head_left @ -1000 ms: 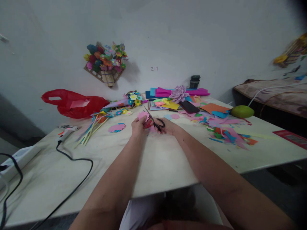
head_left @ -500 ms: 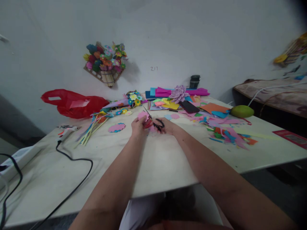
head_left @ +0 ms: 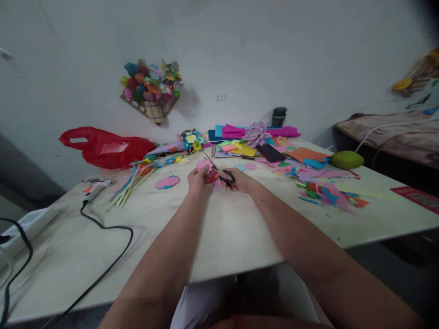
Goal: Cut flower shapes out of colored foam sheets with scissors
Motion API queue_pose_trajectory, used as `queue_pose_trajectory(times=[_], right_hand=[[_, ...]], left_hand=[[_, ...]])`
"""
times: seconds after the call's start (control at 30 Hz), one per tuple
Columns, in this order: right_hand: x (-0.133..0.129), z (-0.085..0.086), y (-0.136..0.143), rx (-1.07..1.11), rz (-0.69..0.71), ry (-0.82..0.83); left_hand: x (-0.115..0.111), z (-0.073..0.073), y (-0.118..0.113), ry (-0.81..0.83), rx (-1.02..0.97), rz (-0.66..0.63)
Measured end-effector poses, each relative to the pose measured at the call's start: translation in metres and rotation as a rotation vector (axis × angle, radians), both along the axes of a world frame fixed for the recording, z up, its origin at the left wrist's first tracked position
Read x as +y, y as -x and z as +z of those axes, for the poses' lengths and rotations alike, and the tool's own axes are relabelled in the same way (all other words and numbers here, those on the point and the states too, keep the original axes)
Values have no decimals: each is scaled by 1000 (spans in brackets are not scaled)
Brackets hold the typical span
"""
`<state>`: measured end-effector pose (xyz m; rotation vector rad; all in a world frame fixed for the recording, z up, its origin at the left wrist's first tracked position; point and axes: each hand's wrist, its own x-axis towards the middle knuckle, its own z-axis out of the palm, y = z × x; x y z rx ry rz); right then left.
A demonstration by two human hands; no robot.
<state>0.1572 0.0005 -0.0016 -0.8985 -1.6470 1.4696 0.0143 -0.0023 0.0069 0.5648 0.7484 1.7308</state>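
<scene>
Over the middle of the table, my left hand [head_left: 198,180] pinches a pink scalloped paper cutout [head_left: 205,165]. A red piece [head_left: 211,176] shows just below it, against my left fingers. Black-handled scissors [head_left: 228,178] are in my right hand [head_left: 240,181], their blades pointing up and left beside the cutout's edge. Whether the blades bite into the paper is too small to tell. To the left lie a pink scalloped cutout with blue edging [head_left: 167,182] and paper flowers [head_left: 177,159].
A glue gun [head_left: 96,189] with a black cord lies at left, near a power strip [head_left: 29,228]. Behind are a red plastic bag [head_left: 106,147] and yellow sticks [head_left: 132,189]. Coloured paper scraps [head_left: 329,189], a dark phone [head_left: 270,152] and a green fruit [head_left: 346,159] are on the right.
Hardly anything differs. Both hands, the scissors and the pink cutout keep nearly the same place; the whole view has shifted very slightly.
</scene>
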Motion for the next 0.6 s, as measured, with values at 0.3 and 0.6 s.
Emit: queue_pose_trajectory(times=[0.3,0.6], right_hand=[[-1,2,0,-16,-1,-2],[-4,6,0,-25,8,7]], left_hand=[[3,-1,4,-39,21,12],[4,-3,5,-45,7,14]])
